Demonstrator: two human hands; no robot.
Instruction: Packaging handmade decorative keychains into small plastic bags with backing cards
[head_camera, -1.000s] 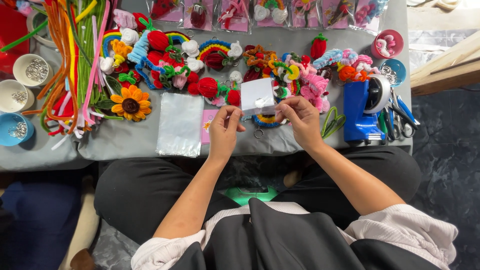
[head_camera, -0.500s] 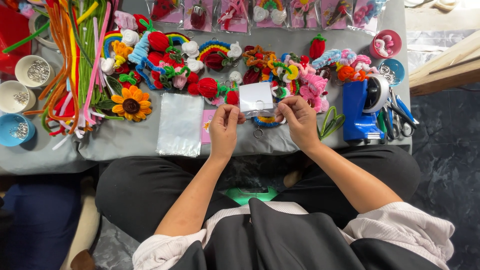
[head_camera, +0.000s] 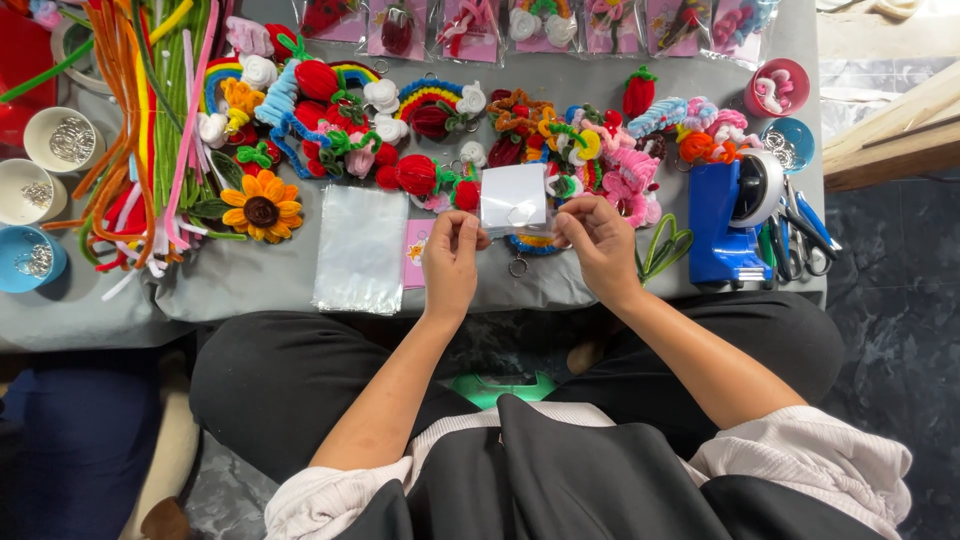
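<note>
Clear packet (head_camera: 514, 199) with a small white piece inside stands upright between both hands at the middle of the head view, just above the near edge of the grey table (head_camera: 250, 285). The left hand (head_camera: 450, 262) pinches its lower left corner with closed fingertips; the right hand (head_camera: 598, 243) grips its lower right edge the same way. A keyring craft (head_camera: 530, 245) lies on the table under the packet, between the two hands.

Open room is scarce: the only bare cloth runs along the near edge at 7 o'clock of the hands, below a flat stack of clear bags (head_camera: 362, 248) lying just beside the left hand at 9 o'clock. A pink card (head_camera: 417, 254) sits between that stack and the left hand. At 3 o'clock a blue tape dispenser (head_camera: 728, 222) stands close to the table's right edge, with scissors (head_camera: 800, 232) beside it. Fuzzy-wire crafts (head_camera: 420, 175) crowd the table from 10 to 2 o'clock, and a sunflower (head_camera: 262, 208) lies at 9 o'clock beyond the bags.

Against the frame a second ago, the packet sits slightly lower and closer to the hands, and both hands have kept their pinch.

White bowls (head_camera: 62, 140) at the far left hold metal rings; a blue bowl (head_camera: 28, 262) below them holds small metal parts. At 2 o'clock a pink bowl (head_camera: 778, 88) holds pink and white pieces, and a blue dish (head_camera: 786, 145) holds metal bits.
</note>
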